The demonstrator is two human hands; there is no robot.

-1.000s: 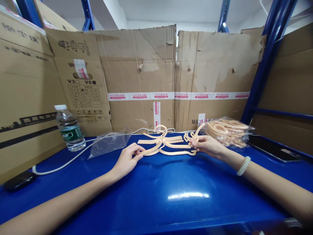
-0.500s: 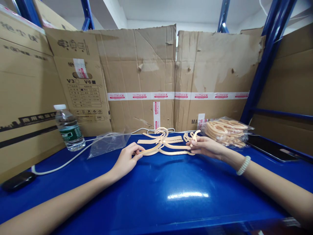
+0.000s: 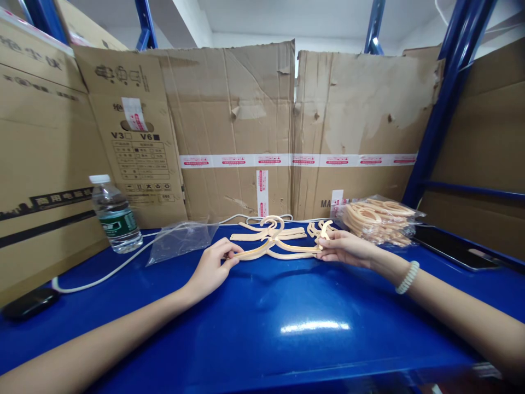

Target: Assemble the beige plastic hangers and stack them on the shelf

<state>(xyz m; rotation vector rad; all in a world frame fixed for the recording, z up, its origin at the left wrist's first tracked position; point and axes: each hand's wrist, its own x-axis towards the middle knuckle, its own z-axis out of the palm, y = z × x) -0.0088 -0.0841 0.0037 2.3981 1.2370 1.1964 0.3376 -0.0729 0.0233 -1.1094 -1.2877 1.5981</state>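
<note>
A beige clothes hanger (image 3: 293,248) with a curved hook lies across the middle of the blue surface. My left hand (image 3: 216,266) pinches its left arm end between thumb and fingers. At the other end, my right hand (image 3: 345,249) is closed on the hanger's right arm, with a short curved beige piece (image 3: 326,230) sticking up at the fingertips. Whether that piece is joined to the hanger I cannot tell. Just behind are flat beige strips (image 3: 248,237) and more curved beige pieces (image 3: 314,229), partly hidden by the hanger and my right hand.
On the right, a clear bag of beige parts (image 3: 379,219) lies near a black phone (image 3: 455,249). A water bottle (image 3: 116,216), a white cable (image 3: 102,279), a clear plastic bag (image 3: 180,241) and a black object (image 3: 30,304) are at left. Cardboard (image 3: 229,126) walls the back.
My right hand has shifted slightly left, its fingers closing more on the hanger's right end. The short curved piece moved with it. My left hand stays in place.
</note>
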